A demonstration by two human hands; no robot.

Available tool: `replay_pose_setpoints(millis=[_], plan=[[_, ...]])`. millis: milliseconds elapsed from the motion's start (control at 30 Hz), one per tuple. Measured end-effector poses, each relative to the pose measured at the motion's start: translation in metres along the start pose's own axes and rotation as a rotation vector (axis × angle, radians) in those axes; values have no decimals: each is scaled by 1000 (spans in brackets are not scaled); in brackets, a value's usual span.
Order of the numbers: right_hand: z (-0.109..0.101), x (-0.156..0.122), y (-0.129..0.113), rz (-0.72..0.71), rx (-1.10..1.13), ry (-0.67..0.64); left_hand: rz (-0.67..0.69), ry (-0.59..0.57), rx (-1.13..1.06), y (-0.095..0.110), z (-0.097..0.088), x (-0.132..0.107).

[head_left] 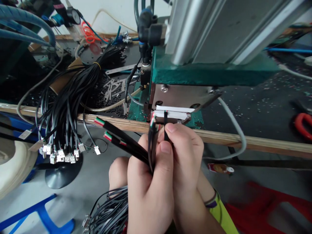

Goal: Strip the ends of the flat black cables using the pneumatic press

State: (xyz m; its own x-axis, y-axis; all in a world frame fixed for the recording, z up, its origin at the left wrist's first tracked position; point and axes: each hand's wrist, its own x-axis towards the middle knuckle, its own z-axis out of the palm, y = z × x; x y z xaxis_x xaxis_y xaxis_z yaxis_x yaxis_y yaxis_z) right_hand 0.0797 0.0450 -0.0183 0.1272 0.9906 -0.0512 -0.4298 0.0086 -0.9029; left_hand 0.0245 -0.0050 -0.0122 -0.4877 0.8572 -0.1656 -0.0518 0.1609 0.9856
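Note:
My left hand (148, 188) is closed round a bundle of black flat cables (126, 141) whose stripped ends show red, white and green wires. My right hand (185, 156) pinches a single black cable (166, 128) between thumb and forefinger, its tip held up at the white slot (173, 112) under the metal head of the green press machine (209, 70). The two hands touch each other just below the wooden bench edge (243, 139).
A tied bunch of black cables with white connectors (63, 156) hangs over the bench at left. More cables (109, 214) lie on my lap. Red-handled pliers (303, 125) rest at right. Air hoses and fittings (146, 29) stand behind the machine. A blue stool (41, 214) is lower left.

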Motion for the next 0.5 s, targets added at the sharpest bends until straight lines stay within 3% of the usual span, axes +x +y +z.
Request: replay_pose_setpoints(millis=[300,500], plan=[[-1,5,3,-21,-92,19,4,5,-74,0,2,3],[-1,5,3,2,-27,11,-7,-1,-114,0,2,2]])
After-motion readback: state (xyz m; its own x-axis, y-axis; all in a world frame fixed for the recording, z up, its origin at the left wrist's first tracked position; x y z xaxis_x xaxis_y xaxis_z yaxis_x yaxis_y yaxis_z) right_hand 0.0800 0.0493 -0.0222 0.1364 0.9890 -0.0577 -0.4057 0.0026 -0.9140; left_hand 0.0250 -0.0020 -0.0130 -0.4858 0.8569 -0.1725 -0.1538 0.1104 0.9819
